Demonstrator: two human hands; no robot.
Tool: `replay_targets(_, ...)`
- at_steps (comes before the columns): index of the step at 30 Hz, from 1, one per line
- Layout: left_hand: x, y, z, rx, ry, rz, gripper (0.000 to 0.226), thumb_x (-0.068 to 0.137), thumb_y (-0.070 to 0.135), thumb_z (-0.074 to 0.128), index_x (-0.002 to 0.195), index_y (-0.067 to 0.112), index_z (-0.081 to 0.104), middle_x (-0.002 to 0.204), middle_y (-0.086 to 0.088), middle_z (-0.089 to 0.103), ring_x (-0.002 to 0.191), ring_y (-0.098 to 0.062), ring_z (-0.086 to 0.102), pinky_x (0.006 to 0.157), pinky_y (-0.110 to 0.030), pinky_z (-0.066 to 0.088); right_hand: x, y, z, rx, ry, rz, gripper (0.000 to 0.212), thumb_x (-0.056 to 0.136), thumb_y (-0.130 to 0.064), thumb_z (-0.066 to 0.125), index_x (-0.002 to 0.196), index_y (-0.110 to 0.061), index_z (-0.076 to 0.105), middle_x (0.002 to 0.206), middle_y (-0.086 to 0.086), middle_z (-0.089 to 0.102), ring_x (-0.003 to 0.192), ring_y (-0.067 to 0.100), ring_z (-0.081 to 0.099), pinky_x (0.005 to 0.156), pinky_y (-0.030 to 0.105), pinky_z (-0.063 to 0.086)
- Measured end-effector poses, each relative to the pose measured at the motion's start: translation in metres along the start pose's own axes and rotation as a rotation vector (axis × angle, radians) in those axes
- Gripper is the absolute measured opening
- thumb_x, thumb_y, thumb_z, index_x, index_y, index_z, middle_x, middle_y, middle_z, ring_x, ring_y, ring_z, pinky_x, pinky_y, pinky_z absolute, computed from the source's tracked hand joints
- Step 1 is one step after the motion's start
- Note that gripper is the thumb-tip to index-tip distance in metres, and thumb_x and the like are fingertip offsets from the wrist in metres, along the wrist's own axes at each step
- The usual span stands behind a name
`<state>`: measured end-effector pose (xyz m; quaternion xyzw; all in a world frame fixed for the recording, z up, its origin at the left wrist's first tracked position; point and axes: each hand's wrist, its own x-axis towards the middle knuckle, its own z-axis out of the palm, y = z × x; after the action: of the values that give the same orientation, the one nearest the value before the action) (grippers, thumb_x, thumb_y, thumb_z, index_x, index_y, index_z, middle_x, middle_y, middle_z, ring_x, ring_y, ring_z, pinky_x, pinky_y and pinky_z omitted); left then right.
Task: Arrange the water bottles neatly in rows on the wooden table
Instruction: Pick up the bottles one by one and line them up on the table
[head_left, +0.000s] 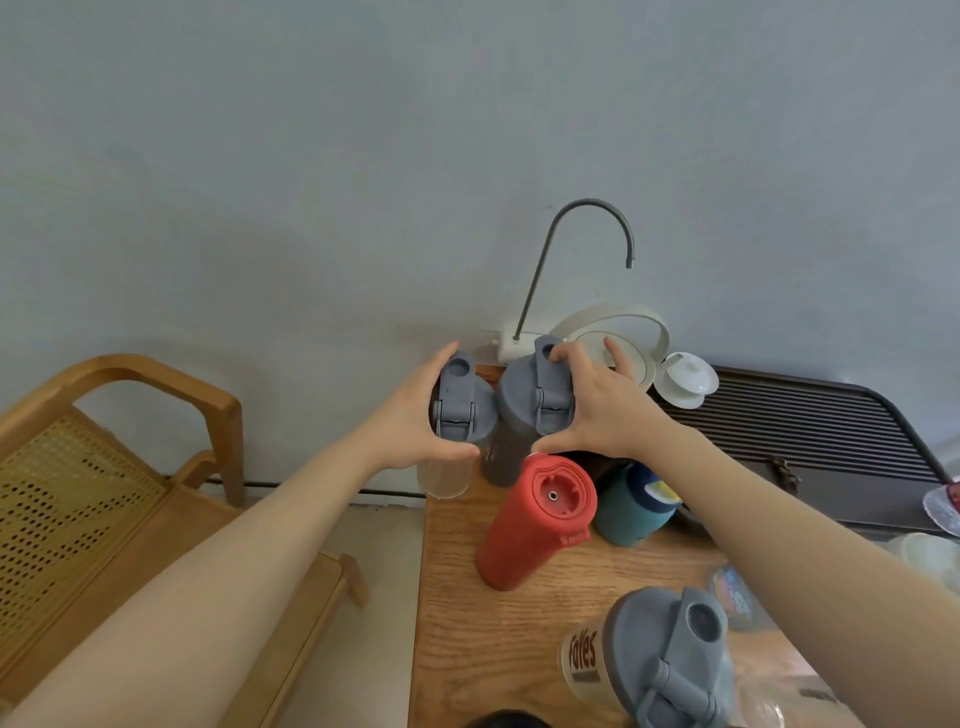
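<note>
Two grey-lidded bottles stand side by side at the far left corner of the wooden table (519, 634). My left hand (415, 415) grips the clear bottle (460, 410) by its lid. My right hand (602, 410) grips the dark smoky bottle (524, 405) by its lid. Just in front of them stands a red bottle (535, 525), and to its right a teal bottle (631, 512), partly hidden under my right forearm. Another clear grey-lidded bottle (660, 665) with brown lettering stands near the front edge.
A wooden chair (119, 467) with a cane seat stands left of the table. A dark slatted tea tray (810, 426) holds a white lidded cup (685, 379). A white kettle base with a curved spout (587, 218) sits against the wall. Clear plastic items lie at the right edge.
</note>
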<state>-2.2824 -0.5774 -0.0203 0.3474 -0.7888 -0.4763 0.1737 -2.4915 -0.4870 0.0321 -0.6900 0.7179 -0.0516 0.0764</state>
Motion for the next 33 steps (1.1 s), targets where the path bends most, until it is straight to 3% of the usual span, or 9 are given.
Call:
replay_targets(3, 0.0, -0.002, 0.002, -0.026, 0.049, 0.0, 0.109, 0.061, 0.021, 0.083, 0.143, 0.029, 0.012, 0.143, -0.001, 0.036, 0.126, -0.017, 0.043, 0.102, -0.029, 0.037, -0.003, 0.0, 0.002, 0.008, 0.006, 0.015, 0.103, 0.053, -0.068, 0.072, 0.128, -0.01, 0.031, 0.107, -0.001, 0.053, 0.116, 0.023, 0.054, 0.116, 0.045, -0.005)
replay_targets(6, 0.002, -0.003, 0.004, -0.042, 0.089, -0.003, 0.109, 0.062, 0.02, 0.083, 0.144, 0.026, 0.012, 0.145, -0.003, 0.032, 0.129, -0.017, 0.038, 0.102, -0.027, 0.034, -0.008, 0.002, 0.004, -0.032, -0.034, -0.04, 0.117, 0.045, -0.082, 0.06, 0.133, -0.011, 0.028, 0.134, 0.004, 0.046, 0.135, 0.021, 0.034, 0.115, 0.048, -0.008)
replay_targets(10, 0.004, -0.003, 0.003, -0.061, 0.052, -0.026, 0.112, 0.064, 0.018, 0.082, 0.144, 0.027, 0.005, 0.149, -0.003, 0.021, 0.134, -0.017, 0.029, 0.103, -0.026, 0.029, -0.017, 0.012, -0.001, 0.006, -0.137, -0.077, 0.112, 0.059, -0.066, 0.071, 0.143, -0.019, 0.014, 0.15, 0.005, 0.027, 0.144, 0.021, 0.012, 0.118, 0.048, -0.001)
replay_targets(15, -0.001, -0.003, 0.006, 0.014, 0.103, -0.057, 0.123, 0.056, 0.033, 0.085, 0.145, 0.026, 0.001, 0.15, -0.006, 0.019, 0.138, -0.022, 0.023, 0.112, -0.041, 0.026, -0.038, 0.039, -0.014, 0.47, 0.008, 0.044, 0.104, 0.068, -0.036, 0.079, 0.145, -0.024, 0.01, 0.147, 0.009, 0.032, 0.138, 0.017, 0.029, 0.11, 0.031, 0.028)
replay_targets(18, -0.004, 0.007, 0.011, 0.096, 0.151, -0.051, 0.123, 0.055, 0.04, 0.085, 0.145, 0.025, 0.002, 0.15, -0.007, 0.018, 0.138, -0.024, 0.021, 0.112, -0.047, 0.025, -0.033, 0.052, -0.008, 0.312, -0.018, 0.143, 0.092, 0.072, -0.036, 0.075, 0.143, -0.015, 0.021, 0.147, 0.012, 0.031, 0.136, 0.026, 0.032, 0.108, 0.034, 0.03)
replay_targets(21, -0.008, 0.019, 0.014, 0.197, 0.21, -0.021, 0.116, 0.061, 0.038, 0.082, 0.145, 0.021, 0.004, 0.152, -0.009, 0.015, 0.14, -0.025, 0.014, 0.114, -0.044, 0.02, -0.024, 0.047, 0.001, 0.277, -0.117, 0.187, 0.1, 0.068, -0.038, 0.078, 0.144, -0.015, 0.018, 0.147, 0.014, 0.03, 0.131, 0.031, 0.036, 0.107, 0.04, 0.035)
replay_targets(25, -0.019, 0.033, 0.016, 0.34, 0.236, -0.036, 0.102, 0.069, 0.044, 0.074, 0.145, 0.022, 0.01, 0.155, -0.006, 0.004, 0.141, -0.024, 0.004, 0.114, -0.043, 0.013, -0.024, 0.044, 0.006, 0.129, -0.075, 0.23, 0.095, 0.062, -0.044, 0.075, 0.138, -0.022, 0.021, 0.132, 0.014, 0.047, 0.115, 0.036, 0.049, 0.093, 0.05, 0.046)
replay_targets(29, -0.039, 0.057, 0.018, 0.356, 0.333, 0.171, 0.083, 0.068, 0.06, 0.048, 0.136, 0.015, 0.035, 0.146, -0.006, 0.028, 0.133, -0.019, 0.022, 0.109, -0.038, 0.018, -0.036, 0.038, 0.011, -0.019, -0.054, 0.236, 0.091, 0.062, -0.049, 0.072, 0.135, -0.021, 0.023, 0.123, 0.015, 0.049, 0.111, 0.038, 0.049, 0.088, 0.051, 0.047)
replay_targets(33, -0.062, 0.077, 0.04, 0.362, 0.049, 0.236, 0.082, 0.063, 0.067, 0.049, 0.133, 0.026, 0.036, 0.137, 0.01, 0.033, 0.123, 0.002, 0.024, 0.104, -0.028, 0.026, -0.036, 0.03, 0.01, -0.037, -0.098, 0.27, 0.095, 0.067, -0.053, 0.068, 0.14, -0.021, 0.016, 0.13, 0.018, 0.044, 0.117, 0.041, 0.046, 0.09, 0.052, 0.045)
